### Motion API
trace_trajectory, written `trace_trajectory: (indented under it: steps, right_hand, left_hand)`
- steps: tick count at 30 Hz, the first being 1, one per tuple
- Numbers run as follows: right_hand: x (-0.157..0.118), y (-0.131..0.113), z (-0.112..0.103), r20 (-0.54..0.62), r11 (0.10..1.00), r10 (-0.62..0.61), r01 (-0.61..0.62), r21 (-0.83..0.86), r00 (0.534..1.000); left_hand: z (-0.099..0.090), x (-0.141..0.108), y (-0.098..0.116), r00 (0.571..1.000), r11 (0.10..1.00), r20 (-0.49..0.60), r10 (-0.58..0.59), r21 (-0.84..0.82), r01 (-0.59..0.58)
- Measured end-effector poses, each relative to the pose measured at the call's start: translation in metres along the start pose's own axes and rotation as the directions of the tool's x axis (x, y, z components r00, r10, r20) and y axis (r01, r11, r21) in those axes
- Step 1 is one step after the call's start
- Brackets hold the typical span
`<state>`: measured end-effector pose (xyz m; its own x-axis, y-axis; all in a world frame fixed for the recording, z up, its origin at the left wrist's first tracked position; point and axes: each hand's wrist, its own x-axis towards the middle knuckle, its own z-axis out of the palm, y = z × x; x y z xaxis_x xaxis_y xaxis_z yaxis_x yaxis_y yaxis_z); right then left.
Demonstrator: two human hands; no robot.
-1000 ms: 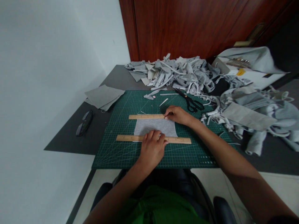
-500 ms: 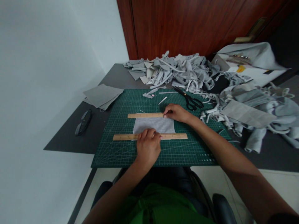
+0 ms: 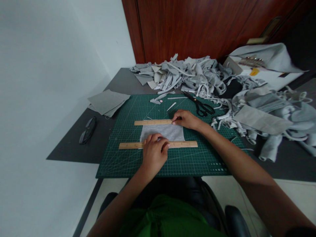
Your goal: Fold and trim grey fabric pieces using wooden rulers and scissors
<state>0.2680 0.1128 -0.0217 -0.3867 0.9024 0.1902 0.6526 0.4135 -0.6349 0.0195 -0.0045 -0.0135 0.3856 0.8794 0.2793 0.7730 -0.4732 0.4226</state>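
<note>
A light grey piece of fabric (image 3: pixel 168 132) lies flat on the green cutting mat (image 3: pixel 130 164). Across its far edge runs a shorter wooden ruler (image 3: pixel 150 122). A longer wooden ruler (image 3: pixel 129 145) covers its near edge. My left hand (image 3: pixel 155 153) rests over the middle of the near ruler, fingers bent and thumb stretched along it; the palm side is hidden. At the far ruler's right end my right hand (image 3: pixel 184 119) pinches it between thumb and fingers, pressing it against the fabric. Black-handled scissors (image 3: pixel 203 107) lie beyond my right hand.
Grey fabric scraps (image 3: pixel 177 74) are heaped along the back, with more fabric pieces (image 3: pixel 271 115) at the right beside a white box (image 3: pixel 269 77). Stacked fabric panels (image 3: pixel 107 100) and glasses (image 3: pixel 88 130) lie left. Thin offcuts (image 3: pixel 171 106) are scattered on the mat.
The fingers of my left hand have lifted and spread slightly, opening a gap between thumb and index finger. My right hand and both rulers stay in place on the fabric.
</note>
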Motion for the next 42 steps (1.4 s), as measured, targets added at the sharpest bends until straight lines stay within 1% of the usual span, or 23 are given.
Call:
trace_trajectory:
  steps: [3,8,12,15,21,24,28,35,37,42]
  right_hand:
    - [-0.0002,-0.0007,-0.0001,0.002,1.000,-0.006,0.006,0.005,1.000]
    - [-0.0002,-0.0012,0.0002,0.003,1.000,-0.013,0.013,0.003,1.000]
    - [-0.0006,-0.0018,0.0001,-0.002,1.000,-0.013,0.013,-0.001,1.000]
    - [-0.0004,-0.0017,-0.0001,-0.003,1.000,-0.021,0.021,0.001,1.000]
    - [0.0013,0.0019,0.0011,-0.005,0.999,-0.038,0.038,0.011,0.999]
    - [0.0013,0.0030,0.0015,-0.008,0.999,-0.040,0.040,0.019,0.999]
    - [0.0007,0.0023,0.0012,-0.011,0.999,-0.043,0.043,0.024,0.999]
    - [0.0002,0.0006,0.0009,-0.012,0.998,-0.054,0.054,0.022,0.998]
    - [0.0002,0.0001,0.0011,-0.013,0.998,-0.052,0.052,0.019,0.999]
    - [0.0002,-0.0012,0.0005,-0.014,0.998,-0.055,0.055,0.010,0.998]
  left_hand:
    - [-0.0021,0.0012,-0.0016,1.000,1.000,0.002,0.007,-0.005,-0.007]
    - [-0.0049,-0.0003,0.0001,0.995,0.995,0.040,0.094,0.020,-0.095]
    - [-0.0056,-0.0005,0.0030,0.992,0.993,0.068,0.106,0.035,-0.109]
    - [-0.0052,0.0012,0.0034,0.994,0.996,0.075,0.082,0.023,-0.084]
    - [-0.0006,0.0021,-0.0009,0.999,1.000,0.037,0.008,-0.013,-0.008]
    - [0.0025,0.0020,-0.0038,1.000,0.999,-0.008,-0.023,-0.028,0.023]
    - [0.0044,0.0031,-0.0053,0.994,0.996,-0.069,-0.085,-0.002,0.085]
    - [0.0021,0.0051,-0.0049,0.983,0.992,-0.138,-0.118,0.035,0.124]
    - [0.0016,0.0054,-0.0055,0.987,0.995,-0.135,-0.088,0.038,0.094]
    - [0.0019,0.0037,-0.0061,0.996,0.998,-0.068,0.058,-0.011,-0.059]
